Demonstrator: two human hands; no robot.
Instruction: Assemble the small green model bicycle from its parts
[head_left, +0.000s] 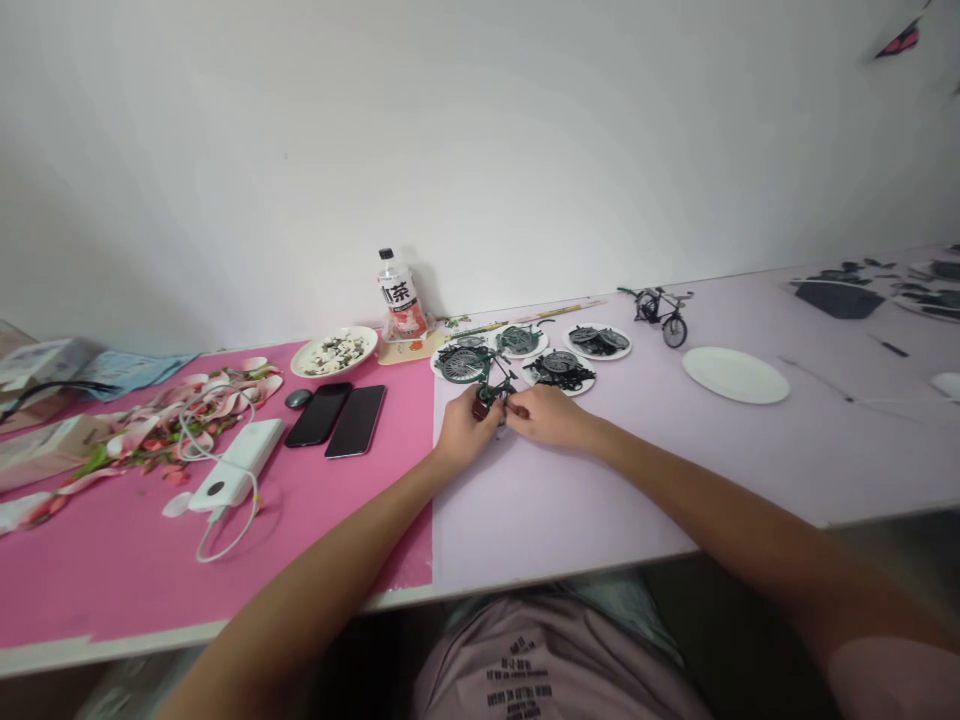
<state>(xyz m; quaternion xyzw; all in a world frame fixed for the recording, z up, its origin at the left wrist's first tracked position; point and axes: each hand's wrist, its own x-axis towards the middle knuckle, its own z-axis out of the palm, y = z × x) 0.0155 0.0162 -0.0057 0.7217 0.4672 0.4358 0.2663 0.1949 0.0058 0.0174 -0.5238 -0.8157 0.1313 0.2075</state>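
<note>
A small dark green model bicycle [495, 376] is held upright above the pale part of the table. My left hand [466, 428] is closed around its lower left side. From the right, my right hand [553, 414] pinches its lower part with fingers and thumb close together. The fingers hide the bottom of the bicycle. Just behind my hands stand white plates with toy bicycle parts: wheels on the left plate [441, 372], more on the back plate [534, 352], dark pieces on the right plate [625, 348], and a mixed pile on the near plate [585, 384].
Another model bicycle [657, 312] stands at the back right, near a bare white plate [735, 376]. Leftward lie two phones [357, 420], a white power bank [237, 466] with a cable, and petals [142, 436]. A bottle [402, 296] stands by the wall.
</note>
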